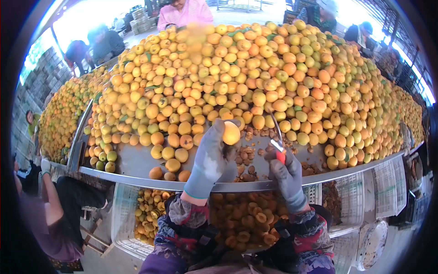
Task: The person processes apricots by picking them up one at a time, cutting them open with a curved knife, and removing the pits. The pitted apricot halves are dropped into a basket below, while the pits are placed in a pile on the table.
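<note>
My left hand [212, 153], in a grey work glove, grips a yellow apricot [231, 134] between thumb and fingers, above the near edge of the metal table. In my gloved right hand [286, 176] is a knife [280, 154] with a red handle, its thin curved blade pointing up and away from me. Blade and apricot are apart. Beyond both hands rises a large heap of whole apricots [255, 68]. Brown apricot pits [245, 156] lie on the table between my hands.
The table's metal rim [244, 187] runs across in front of me. Below it stand a white crate [122, 214] of apricots and a container of halved apricots [248, 219]. A metal divider [80, 134] stands at left. Other people, including one in pink [185, 13], are around the table.
</note>
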Available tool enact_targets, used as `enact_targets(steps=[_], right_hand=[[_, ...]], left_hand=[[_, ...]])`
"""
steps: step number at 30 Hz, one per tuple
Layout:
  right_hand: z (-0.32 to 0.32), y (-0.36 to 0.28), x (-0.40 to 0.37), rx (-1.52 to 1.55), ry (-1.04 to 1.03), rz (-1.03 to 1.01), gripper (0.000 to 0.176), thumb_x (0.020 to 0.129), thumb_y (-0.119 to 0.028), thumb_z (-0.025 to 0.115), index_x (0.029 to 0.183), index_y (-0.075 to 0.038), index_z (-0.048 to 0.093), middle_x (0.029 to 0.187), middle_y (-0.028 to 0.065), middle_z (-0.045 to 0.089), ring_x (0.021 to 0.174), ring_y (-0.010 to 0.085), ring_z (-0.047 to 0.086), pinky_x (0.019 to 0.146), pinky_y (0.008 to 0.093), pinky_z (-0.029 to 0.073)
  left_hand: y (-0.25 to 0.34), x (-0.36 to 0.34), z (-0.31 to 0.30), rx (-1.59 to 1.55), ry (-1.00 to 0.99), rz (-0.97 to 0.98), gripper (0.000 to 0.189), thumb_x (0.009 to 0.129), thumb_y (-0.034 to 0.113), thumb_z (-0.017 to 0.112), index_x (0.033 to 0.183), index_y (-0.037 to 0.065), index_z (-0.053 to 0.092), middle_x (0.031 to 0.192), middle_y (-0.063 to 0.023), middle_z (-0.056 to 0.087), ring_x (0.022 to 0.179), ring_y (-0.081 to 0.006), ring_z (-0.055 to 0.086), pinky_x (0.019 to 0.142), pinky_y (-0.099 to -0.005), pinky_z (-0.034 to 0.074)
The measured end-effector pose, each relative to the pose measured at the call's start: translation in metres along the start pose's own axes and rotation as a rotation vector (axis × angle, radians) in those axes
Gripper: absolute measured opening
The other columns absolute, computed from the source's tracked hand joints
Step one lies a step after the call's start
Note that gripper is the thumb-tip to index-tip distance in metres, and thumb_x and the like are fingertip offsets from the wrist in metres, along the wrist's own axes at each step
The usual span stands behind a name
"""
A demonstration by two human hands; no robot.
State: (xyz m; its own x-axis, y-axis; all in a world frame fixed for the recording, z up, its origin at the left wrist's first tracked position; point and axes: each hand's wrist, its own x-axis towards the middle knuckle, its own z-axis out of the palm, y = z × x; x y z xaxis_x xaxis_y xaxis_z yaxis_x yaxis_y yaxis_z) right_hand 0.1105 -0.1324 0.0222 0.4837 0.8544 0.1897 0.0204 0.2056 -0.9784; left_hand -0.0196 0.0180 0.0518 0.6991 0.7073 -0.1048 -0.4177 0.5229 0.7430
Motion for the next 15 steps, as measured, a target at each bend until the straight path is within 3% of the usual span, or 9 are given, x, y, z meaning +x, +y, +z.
enact_targets(steps=[2, 3, 4, 5, 6, 7, 9, 13, 15], right_hand=[[0.010, -0.010, 0.007, -0.075, 0.021, -0.067, 0.035, 0.083, -0.017, 0.068, 0.111, -0.002, 0.055, 0.075, -0.0019, 0.053, 0.065, 0.0074, 0.050, 0.060, 0.0229, 0.044], [0.015, -0.013, 0.010, -0.146, 0.020, -0.134, 0.039, 0.082, -0.017, 0.070, 0.114, -0.002, 0.053, 0.078, 0.0006, 0.056, 0.068, 0.0083, 0.053, 0.062, 0.0232, 0.046], [0.019, -0.009, 0.015, -0.146, 0.041, -0.126, 0.039, 0.082, -0.017, 0.070, 0.114, -0.002, 0.053, 0.078, 0.0006, 0.056, 0.068, 0.0083, 0.053, 0.062, 0.0232, 0.046], [0.022, -0.002, 0.020, -0.218, 0.057, -0.294, 0.043, 0.081, -0.018, 0.071, 0.116, -0.002, 0.052, 0.082, 0.0028, 0.059, 0.071, 0.0087, 0.056, 0.065, 0.0241, 0.048], [0.023, 0.002, 0.023, -0.291, 0.068, -0.463, 0.047, 0.080, -0.018, 0.073, 0.118, -0.003, 0.051, 0.086, 0.0049, 0.062, 0.074, 0.0092, 0.058, 0.068, 0.0250, 0.049], [0.022, 0.003, 0.022, -0.289, 0.081, -0.457, 0.047, 0.080, -0.018, 0.073, 0.118, -0.003, 0.051, 0.086, 0.0049, 0.062, 0.074, 0.0092, 0.058, 0.068, 0.0250, 0.049], [0.020, 0.004, 0.021, -0.231, 0.052, -0.319, 0.048, 0.079, -0.022, 0.074, 0.117, -0.005, 0.052, 0.091, 0.0072, 0.064, 0.080, 0.0105, 0.060, 0.072, 0.0267, 0.051], [0.017, 0.001, 0.016, -0.284, 0.041, -0.316, 0.048, 0.079, -0.022, 0.074, 0.117, -0.006, 0.052, 0.091, 0.0058, 0.064, 0.078, 0.0126, 0.061, 0.069, 0.0270, 0.051], [0.015, -0.004, 0.015, -0.439, -0.008, -0.357, 0.049, 0.079, -0.027, 0.074, 0.117, -0.007, 0.052, 0.094, 0.0080, 0.066, 0.078, 0.0238, 0.066, 0.070, 0.0288, 0.052]], left_hand=[[-0.010, -0.008, 0.008, 0.361, -0.088, 0.155, 0.040, 0.097, 0.036, 0.046, 0.110, 0.000, 0.058, 0.086, -0.0037, 0.062, 0.067, -0.0059, 0.053, 0.057, -0.0187, 0.041], [-0.022, -0.009, 0.012, 0.363, -0.102, 0.137, 0.040, 0.097, 0.036, 0.046, 0.110, 0.000, 0.058, 0.086, -0.0037, 0.062, 0.067, -0.0059, 0.053, 0.057, -0.0187, 0.041], [-0.037, -0.009, 0.015, 0.409, -0.120, 0.265, 0.040, 0.097, 0.034, 0.046, 0.114, -0.001, 0.056, 0.091, -0.0035, 0.062, 0.078, -0.0068, 0.054, 0.066, -0.0198, 0.043], [-0.047, -0.009, 0.017, 0.453, -0.136, 0.395, 0.040, 0.098, 0.031, 0.046, 0.119, -0.003, 0.054, 0.097, -0.0033, 0.062, 0.088, -0.0076, 0.055, 0.076, -0.0209, 0.045], [-0.049, -0.011, 0.017, 0.473, -0.147, 0.391, 0.044, 0.098, 0.033, 0.046, 0.121, -0.004, 0.052, 0.102, -0.0045, 0.061, 0.094, -0.0088, 0.054, 0.082, -0.0233, 0.044], [-0.050, -0.010, 0.016, 0.479, -0.154, 0.380, 0.044, 0.098, 0.033, 0.046, 0.121, -0.004, 0.052, 0.102, -0.0045, 0.061, 0.094, -0.0088, 0.054, 0.082, -0.0233, 0.044], [-0.050, -0.009, 0.015, 0.357, -0.089, 0.153, 0.044, 0.097, 0.034, 0.047, 0.120, -0.003, 0.054, 0.101, -0.0041, 0.061, 0.092, -0.0087, 0.054, 0.079, -0.0221, 0.044], [-0.038, -0.016, 0.014, 0.308, -0.037, -0.112, 0.045, 0.096, 0.036, 0.048, 0.120, -0.002, 0.054, 0.099, -0.0047, 0.061, 0.089, -0.0091, 0.056, 0.076, -0.0206, 0.044], [-0.039, -0.012, -0.001, 0.236, -0.126, -0.284, 0.054, 0.089, 0.048, 0.054, 0.119, 0.002, 0.055, 0.093, -0.0083, 0.062, 0.071, -0.0086, 0.059, 0.060, -0.0185, 0.047]])
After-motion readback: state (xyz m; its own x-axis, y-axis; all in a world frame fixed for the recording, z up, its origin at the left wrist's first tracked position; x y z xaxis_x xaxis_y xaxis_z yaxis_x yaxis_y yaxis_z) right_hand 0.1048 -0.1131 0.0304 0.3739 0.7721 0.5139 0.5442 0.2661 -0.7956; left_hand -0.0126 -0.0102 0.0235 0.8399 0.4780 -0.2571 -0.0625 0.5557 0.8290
